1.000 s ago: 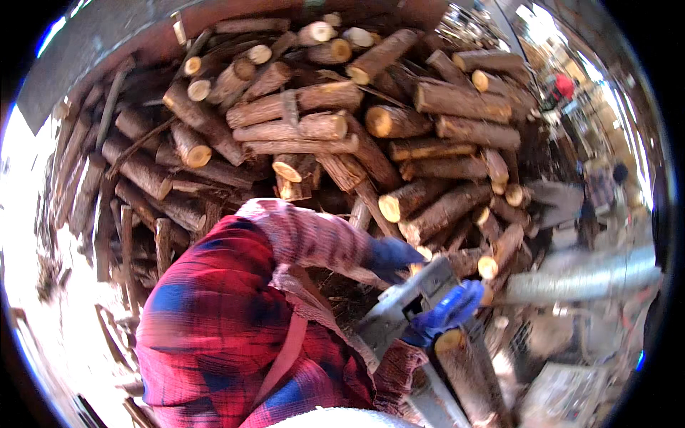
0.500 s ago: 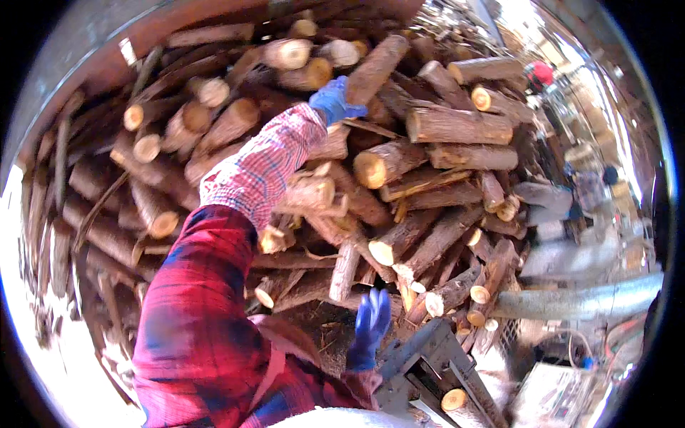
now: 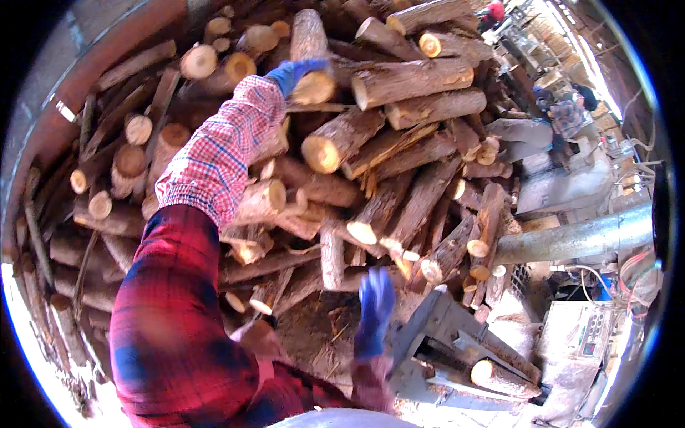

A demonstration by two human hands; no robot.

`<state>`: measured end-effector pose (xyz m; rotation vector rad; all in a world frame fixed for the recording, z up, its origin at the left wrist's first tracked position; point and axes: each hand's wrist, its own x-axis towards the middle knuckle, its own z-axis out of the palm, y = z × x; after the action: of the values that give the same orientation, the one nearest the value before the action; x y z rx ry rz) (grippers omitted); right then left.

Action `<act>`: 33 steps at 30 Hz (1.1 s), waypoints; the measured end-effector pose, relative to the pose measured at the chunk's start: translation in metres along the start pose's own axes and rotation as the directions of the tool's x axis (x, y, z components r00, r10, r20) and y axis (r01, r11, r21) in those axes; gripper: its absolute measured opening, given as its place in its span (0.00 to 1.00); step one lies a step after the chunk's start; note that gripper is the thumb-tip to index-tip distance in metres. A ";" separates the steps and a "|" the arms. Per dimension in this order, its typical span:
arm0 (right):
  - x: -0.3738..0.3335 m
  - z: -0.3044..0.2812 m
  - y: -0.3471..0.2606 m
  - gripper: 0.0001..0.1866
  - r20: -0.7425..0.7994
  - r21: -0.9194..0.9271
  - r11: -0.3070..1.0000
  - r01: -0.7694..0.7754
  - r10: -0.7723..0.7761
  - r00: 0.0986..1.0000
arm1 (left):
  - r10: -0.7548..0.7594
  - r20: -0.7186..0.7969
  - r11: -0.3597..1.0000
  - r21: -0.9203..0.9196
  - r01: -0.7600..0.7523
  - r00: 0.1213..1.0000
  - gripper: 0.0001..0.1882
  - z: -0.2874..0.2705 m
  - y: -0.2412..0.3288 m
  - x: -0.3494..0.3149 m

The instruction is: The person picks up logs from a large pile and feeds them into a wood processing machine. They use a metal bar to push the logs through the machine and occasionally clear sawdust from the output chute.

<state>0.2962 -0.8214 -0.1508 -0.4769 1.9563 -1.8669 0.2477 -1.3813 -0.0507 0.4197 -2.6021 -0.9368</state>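
My left arm reaches across the wood pile, its checked cuff over a red plaid sleeve. The blue-gloved left hand (image 3: 291,75) closes on the near end of a short log (image 3: 309,36), beside its pale round cut face. Part of the grip is hidden behind the glove. Lower down, my right hand (image 3: 375,303), also in a blue glove, is raised with fingers stretched and nothing in it; it is slightly blurred. It is nearest to a grey metal trough (image 3: 421,332), in which a cut log (image 3: 503,378) lies.
Stacked logs (image 3: 414,82) fill the far side and the left. A rusty metal wall (image 3: 93,68) curves behind them. On the right are a silver pipe (image 3: 578,239) and a control box (image 3: 578,332). Another person (image 3: 567,114) in a checked shirt is at the far right.
The view has turned, shifting the pile left and slightly up. The log at my left hand has swung from a rightward lean to nearly upright in the picture, showing its cut face.
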 end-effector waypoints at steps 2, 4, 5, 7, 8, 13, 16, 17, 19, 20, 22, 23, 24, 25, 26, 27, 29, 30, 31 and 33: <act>0.043 0.058 -0.040 0.28 0.099 0.335 0.941 -0.038 0.005 0.995 | -0.272 0.237 0.245 -0.920 0.305 0.933 0.21 0.020 0.081 -0.055; 0.086 0.098 -0.078 0.30 0.223 0.444 0.876 -0.187 0.094 0.970 | -0.261 0.243 -0.035 -0.969 0.243 0.934 0.21 0.023 0.159 -0.126; 0.101 0.112 -0.089 0.31 0.279 0.499 0.826 -0.264 0.136 0.951 | -0.376 0.067 0.222 -0.962 0.160 0.924 0.25 0.032 0.186 -0.170; 0.127 0.123 -0.087 0.38 0.519 0.556 0.582 -0.593 0.314 0.795 | -0.374 0.306 0.010 -0.943 0.333 0.876 0.29 0.043 0.218 -0.251; 0.133 0.133 -0.075 0.38 0.710 0.534 0.540 -0.651 0.132 0.692 | -0.316 0.226 0.122 -0.954 0.275 0.922 0.31 0.077 0.191 -0.295; 0.053 0.138 -0.084 0.33 0.642 0.553 0.547 -0.628 0.200 0.740 | -0.288 0.235 0.167 -0.942 0.290 0.928 0.51 0.119 0.250 -0.406; 0.037 0.096 -0.087 0.31 0.609 0.667 0.511 -0.542 0.045 0.792 | -0.168 0.315 0.256 -0.901 0.350 0.934 0.49 0.131 0.248 -0.413; 0.022 0.078 -0.100 0.30 0.565 0.746 0.425 -0.513 0.003 0.825 | -0.158 0.360 0.277 -0.878 0.391 0.920 0.49 0.133 0.257 -0.413; 0.006 0.019 -0.114 0.28 0.430 0.784 0.455 -0.423 0.095 0.898 | 0.060 0.366 0.415 -0.855 0.311 0.929 0.50 0.130 0.290 -0.394; 0.007 -0.003 -0.102 0.27 0.261 0.818 0.512 -0.263 0.077 0.962 | 0.085 0.321 0.488 -0.839 0.242 0.943 0.51 0.125 0.322 -0.389; -0.007 -0.044 -0.119 0.31 -0.159 0.742 0.645 0.181 -0.093 0.983 | 0.357 0.078 0.657 -0.730 -0.191 0.931 0.51 0.150 0.359 -0.376; -0.012 -0.073 -0.126 0.32 -0.267 0.702 0.633 0.326 -0.191 0.945 | 0.211 0.149 0.601 -0.799 -0.008 0.966 0.52 0.167 0.386 -0.371; -0.028 -0.101 -0.137 0.33 -0.343 0.663 0.631 0.404 -0.224 0.912 | 0.330 0.141 0.635 -0.765 -0.109 0.933 0.52 0.183 0.391 -0.361; -0.040 -0.126 -0.160 0.34 -0.393 0.644 0.602 0.471 -0.268 0.880 | 0.438 0.123 0.673 -0.701 -0.234 0.891 0.53 0.194 0.399 -0.340; -0.059 -0.143 -0.186 0.35 -0.439 0.666 0.507 0.547 -0.326 0.837 | 0.510 0.077 0.579 -0.767 -0.275 0.857 0.55 0.207 0.416 -0.323; -0.063 -0.187 -0.179 0.36 -0.534 0.521 0.544 0.657 -0.393 0.749 | 0.619 0.115 0.618 -0.682 -0.391 0.777 0.54 0.220 0.440 -0.302; -0.090 -0.255 -0.166 0.29 -0.688 0.255 0.743 0.619 -0.311 0.656 | 0.654 0.272 0.672 -0.637 -0.377 0.706 0.52 0.242 0.502 -0.277; -0.097 -0.275 -0.155 0.29 -0.804 0.166 0.687 0.708 -0.321 0.500 | 0.735 0.241 0.628 -0.594 -0.503 0.634 0.52 0.270 0.509 -0.264; -0.116 -0.292 -0.146 0.29 -0.816 0.013 0.698 0.716 -0.406 0.411 | 0.803 0.208 0.570 -0.540 -0.620 0.558 0.52 0.298 0.510 -0.251; -0.146 -0.309 -0.106 0.27 -0.920 0.018 0.726 0.687 -0.257 0.296 | 0.683 0.514 0.714 -0.318 -0.624 0.519 0.48 0.349 0.511 -0.235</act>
<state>0.2648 -0.4866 -0.0277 0.1539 1.8898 -3.4075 0.2344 -0.7203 -0.0197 -1.0343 -2.8181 -0.9866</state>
